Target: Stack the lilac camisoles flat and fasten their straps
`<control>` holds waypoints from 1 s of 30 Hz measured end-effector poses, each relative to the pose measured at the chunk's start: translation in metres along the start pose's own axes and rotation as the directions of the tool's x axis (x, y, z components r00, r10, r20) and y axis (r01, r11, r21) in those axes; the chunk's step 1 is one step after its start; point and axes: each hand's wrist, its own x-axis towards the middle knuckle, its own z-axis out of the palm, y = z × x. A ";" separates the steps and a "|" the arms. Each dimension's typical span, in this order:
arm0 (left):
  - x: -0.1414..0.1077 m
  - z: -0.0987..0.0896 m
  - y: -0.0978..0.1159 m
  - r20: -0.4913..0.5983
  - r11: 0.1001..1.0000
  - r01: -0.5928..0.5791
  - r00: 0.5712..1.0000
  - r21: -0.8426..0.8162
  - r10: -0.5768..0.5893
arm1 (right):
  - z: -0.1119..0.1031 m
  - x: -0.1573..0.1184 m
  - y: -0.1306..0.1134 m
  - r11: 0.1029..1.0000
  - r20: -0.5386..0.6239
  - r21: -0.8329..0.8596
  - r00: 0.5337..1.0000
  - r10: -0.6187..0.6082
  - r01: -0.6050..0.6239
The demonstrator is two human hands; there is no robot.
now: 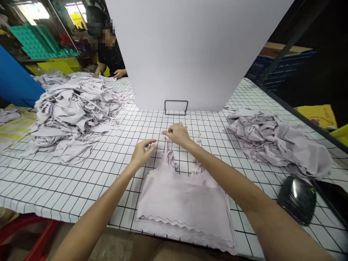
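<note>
A pale pink garment (185, 206) with a wavy hem and thin straps lies flat on the grid-patterned table in front of me. My right hand (178, 133) is at the top of its left strap (168, 154), thumb and fingers closed on the strap's end. Just left of that strap, my left hand (143, 152) hovers with thumb and fingers apart and nothing between them. The other strap (199, 166) lies partly behind my right forearm.
Large pale fabric heap (73, 112) at left; smaller garment pile (277, 139) at right. A white upright board (190, 54) stands ahead with a black wire stand (176, 107). Black object (297, 199) near right. A person (112, 54) handles fabric at back left.
</note>
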 end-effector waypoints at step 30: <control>-0.056 -0.017 0.061 0.219 0.868 0.251 0.961 -0.429 -0.170 | -0.059 -0.092 -0.026 0.702 0.255 0.678 0.828 -0.500 0.215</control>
